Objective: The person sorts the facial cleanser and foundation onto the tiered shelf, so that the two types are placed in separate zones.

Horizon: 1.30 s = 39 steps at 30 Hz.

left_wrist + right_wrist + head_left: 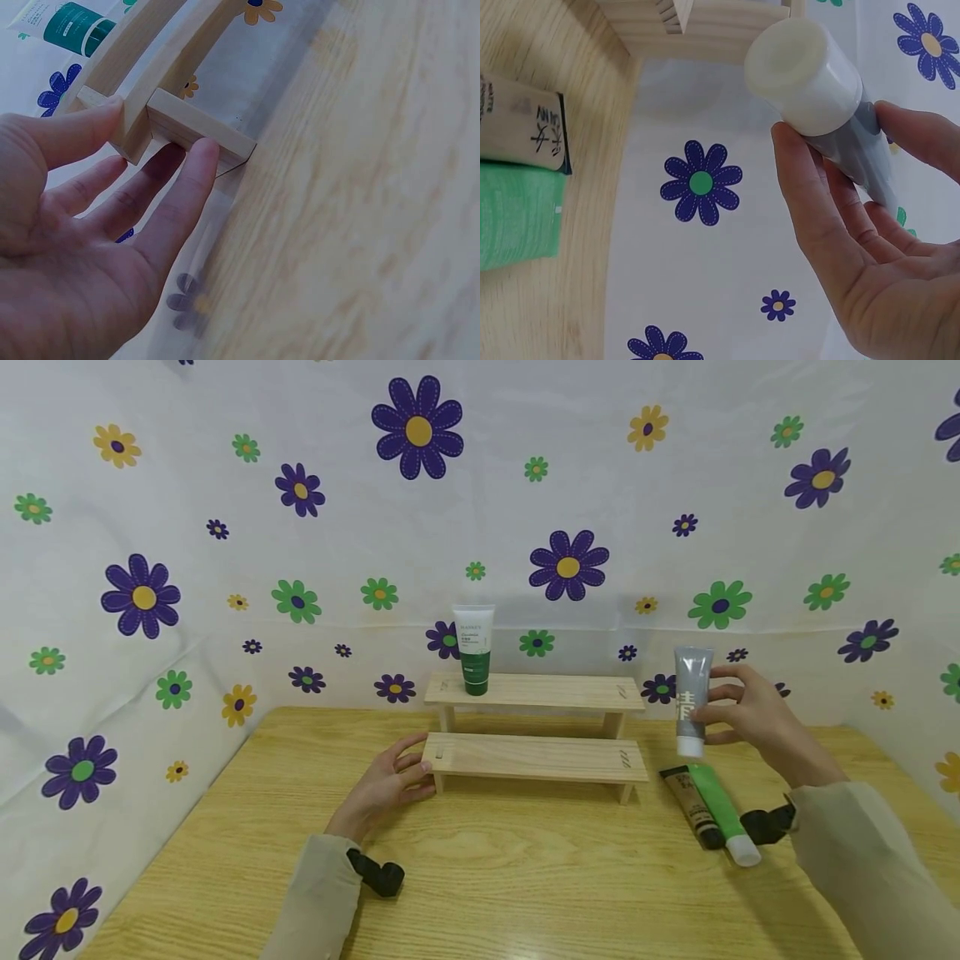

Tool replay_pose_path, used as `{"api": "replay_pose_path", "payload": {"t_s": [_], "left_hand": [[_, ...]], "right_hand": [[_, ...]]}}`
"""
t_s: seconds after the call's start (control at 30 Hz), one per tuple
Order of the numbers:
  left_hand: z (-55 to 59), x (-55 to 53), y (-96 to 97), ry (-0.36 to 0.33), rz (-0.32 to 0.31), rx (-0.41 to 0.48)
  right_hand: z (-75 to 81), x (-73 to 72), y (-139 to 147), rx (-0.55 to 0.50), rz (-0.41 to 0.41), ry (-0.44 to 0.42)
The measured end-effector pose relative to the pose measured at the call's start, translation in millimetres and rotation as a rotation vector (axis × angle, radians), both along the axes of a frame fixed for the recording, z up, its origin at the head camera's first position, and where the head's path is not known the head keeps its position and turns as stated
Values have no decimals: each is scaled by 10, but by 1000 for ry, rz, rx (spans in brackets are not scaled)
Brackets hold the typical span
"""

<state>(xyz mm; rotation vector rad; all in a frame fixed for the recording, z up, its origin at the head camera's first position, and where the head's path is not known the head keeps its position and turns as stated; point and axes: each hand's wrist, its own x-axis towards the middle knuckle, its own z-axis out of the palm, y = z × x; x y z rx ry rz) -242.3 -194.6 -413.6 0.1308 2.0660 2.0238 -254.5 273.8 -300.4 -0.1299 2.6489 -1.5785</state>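
My left hand (386, 783) holds the left end of a two-tier wooden shelf (532, 756). In the left wrist view its thumb lies at the board's end, and its fingers (199, 161) reach the support below. A white and green tube (474, 652) stands cap down on the upper tier, left of its middle. My right hand (757, 710) pinches a grey tube (855, 150) between thumb and fingers, to the right of the shelf. That tube is upright, its white cap (690, 747) pointing down, raised above the table.
On the wooden table (525, 877), below my right hand, a beige tube (692, 806) with black ends lies beside a green tube (723, 814) with a white cap. White flowered cloth (337, 552) hangs behind the table and along its sides.
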Motion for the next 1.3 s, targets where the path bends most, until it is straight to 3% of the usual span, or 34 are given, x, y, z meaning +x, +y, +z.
{"api": "replay_pose_path", "payload": {"t_s": [1.3], "left_hand": [[-28, -11, -19, 20, -18, 5]], "right_hand": [[99, -166, -527, -129, -99, 149]]}}
